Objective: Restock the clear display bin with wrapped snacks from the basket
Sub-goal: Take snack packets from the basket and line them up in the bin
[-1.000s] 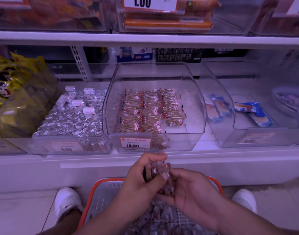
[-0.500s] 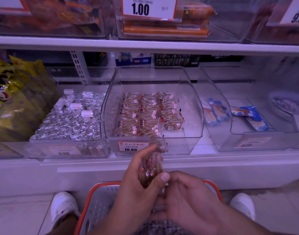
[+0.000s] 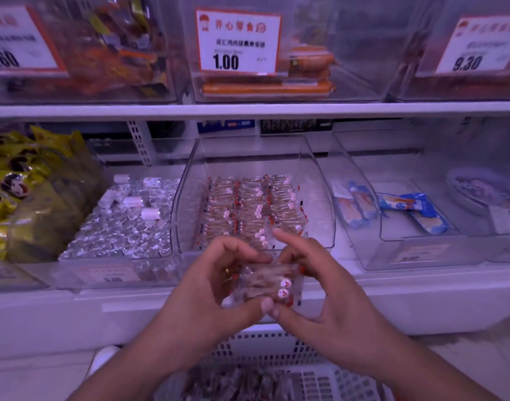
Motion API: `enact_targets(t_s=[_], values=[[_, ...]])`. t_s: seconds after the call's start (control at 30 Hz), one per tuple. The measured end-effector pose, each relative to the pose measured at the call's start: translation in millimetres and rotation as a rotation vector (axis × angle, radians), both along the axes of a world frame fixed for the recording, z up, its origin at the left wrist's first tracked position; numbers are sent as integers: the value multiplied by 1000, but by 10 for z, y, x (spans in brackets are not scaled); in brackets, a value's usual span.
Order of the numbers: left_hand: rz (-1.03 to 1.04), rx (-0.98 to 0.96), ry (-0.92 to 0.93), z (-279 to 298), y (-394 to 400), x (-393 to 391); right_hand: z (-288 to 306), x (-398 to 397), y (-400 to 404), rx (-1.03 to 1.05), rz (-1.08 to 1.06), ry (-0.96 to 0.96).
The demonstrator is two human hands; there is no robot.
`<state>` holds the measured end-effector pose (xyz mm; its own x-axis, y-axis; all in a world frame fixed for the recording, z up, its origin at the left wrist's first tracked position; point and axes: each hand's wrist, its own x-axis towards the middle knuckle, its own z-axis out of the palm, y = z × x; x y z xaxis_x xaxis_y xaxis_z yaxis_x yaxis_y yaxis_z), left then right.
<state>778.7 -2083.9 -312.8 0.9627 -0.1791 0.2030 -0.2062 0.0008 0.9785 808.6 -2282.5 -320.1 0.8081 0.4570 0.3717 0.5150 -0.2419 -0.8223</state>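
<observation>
Basket [image 3: 276, 347]: nearest, low in view; white slotted wall, more wrapped snacks [image 3: 248, 384] lying inside.
Left hand [image 3: 216, 280]: fingers [image 3: 248, 254] curled over the top of a small stack [image 3: 269, 286] of snacks, thumb under it; a firm pinch.
Right hand [image 3: 317, 287]: thumb meets the left thumb beneath the stack, most fingers curled behind its right end, index finger lifted free and pointing up-left.
Stack: held level between both hands, above the basket and just in front of the bin's lower lip, not yet inside. It looks like two or three packets; the clear wrap makes the count uncertain.
Bin [image 3: 323, 198]: clear, open-topped, on the lower shelf [image 3: 421, 287]; three neat rows [image 3: 250, 209] of the same snacks fill the left and middle, a bare strip along the right wall.
Neighbours: foil sweets [image 3: 117, 227] to the left, blue packets [image 3: 415, 209] to the right.
Beyond: upper shelf with a price card [image 3: 237, 41] reading 1.00.
Step in hand: squaring the stack before placing it.
Doing it well: keep the packets aligned with printed ends facing the same way as the rows, lift over the lip, and set them down on the low front of a row without disturbing those already laid.
</observation>
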Motion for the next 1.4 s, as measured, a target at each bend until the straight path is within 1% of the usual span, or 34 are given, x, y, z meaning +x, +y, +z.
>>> enact_targets(t_s=[0.07,0.17,0.23,0.33,0.37,0.4,0.47,0.53,0.6,0.67,0.73,0.8,0.9,0.97,1.03,1.1,1.17,1.27,1.4], values=[[-40,151,-42,168,13,56,83,29,-73,-25,0,-65],[-121,445,-137,435,-6,234,164,94,-140,-37,-47,-75],[-154,534,-178,559,-51,382,189,155,-171,-61,-85,-85],[-113,587,-250,605,-157,674,236,284,-308,-84,-185,-100],[-76,588,-268,576,-186,796,257,340,-370,-57,-246,-108],[-30,587,-275,533,-207,926,274,400,-434,18,-325,-96],[28,604,-263,407,-273,1187,283,520,-559,248,-496,-11],[-20,647,-209,247,-381,1398,246,609,-649,423,-600,120],[-117,709,-143,77,-495,1568,175,648,-669,478,-617,214],[-185,821,-148,-68,-544,1692,129,658,-636,461,-609,231],[-212,970,-193,-169,-498,1773,89,665,-578,398,-589,216],[-203,1147,-264,-219,-434,1809,54,651,-502,318,-563,210],[-238,1375,-427,-234,-437,1844,11,604,-419,248,-522,219],[-283,1567,-474,-247,-475,1852,4,583,-397,210,-502,202],[-322,1749,-434,-273,-497,1868,1,584,-398,193,-504,188],[-372,1857,-327,-310,-512,1880,-4,587,-399,187,-506,196],[-403,1892,-260,-338,-532,1898,-14,591,-397,170,-504,202],[-406,1897,-254,-372,-541,1920,-46,598,-388,144,-513,197],[-442,1826,-203,-346,-510,1907,-84,569,-378,98,-511,194]])
